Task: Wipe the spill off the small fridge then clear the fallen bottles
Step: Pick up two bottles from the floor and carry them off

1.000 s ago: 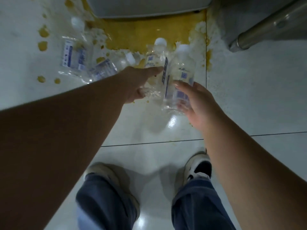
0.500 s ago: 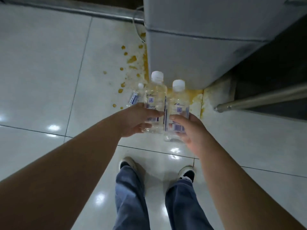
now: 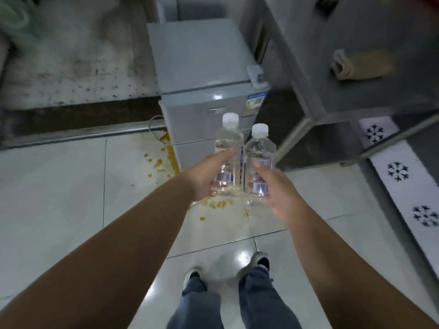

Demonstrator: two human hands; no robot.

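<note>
Bottles, two clear ones held upright and touching in front of the small fridge (image 3: 202,67): the left hand (image 3: 204,176) grips one bottle (image 3: 228,143), the right hand (image 3: 278,193) the other (image 3: 260,150); clearing seems underway, next needing somewhere to set them.

Colours and patterns, floor to fridge

Clear bottles (image 3: 228,148) with white caps, blue-and-white barcode labels; pale grey small fridge (image 3: 202,74); orange-yellow spill (image 3: 166,160) splattered over glossy white floor tiles (image 3: 59,186); white mat (image 3: 403,176) printed with dark snowflake motifs; blue-grey trousers (image 3: 261,302).
</note>
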